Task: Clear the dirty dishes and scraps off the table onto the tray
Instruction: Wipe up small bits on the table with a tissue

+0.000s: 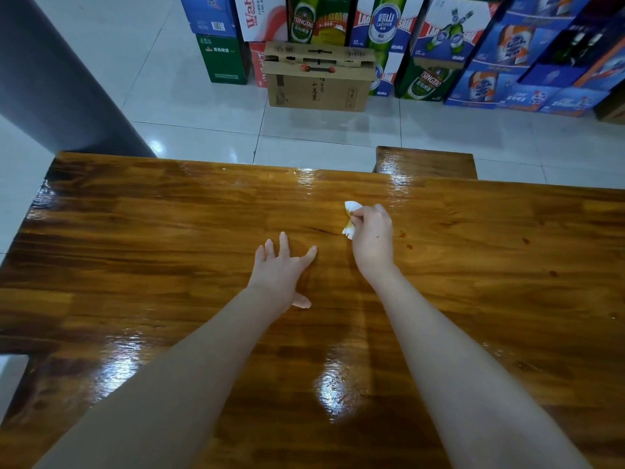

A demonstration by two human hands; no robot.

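My right hand (372,238) is closed around a crumpled white tissue with yellow stains (351,218), held low over the middle of the glossy wooden table (169,231). My left hand (282,269) rests flat on the tabletop with fingers spread, holding nothing, just left of the right hand. Small reddish sauce spots (406,240) lie on the wood just right of my right hand. No dishes and no tray are in view.
A wooden bench (426,162) stands past the table's far edge. Stacked beer cartons (439,45) and a brown cardboard box (318,79) line the tiled floor behind. A grey pillar (50,79) rises at the left.
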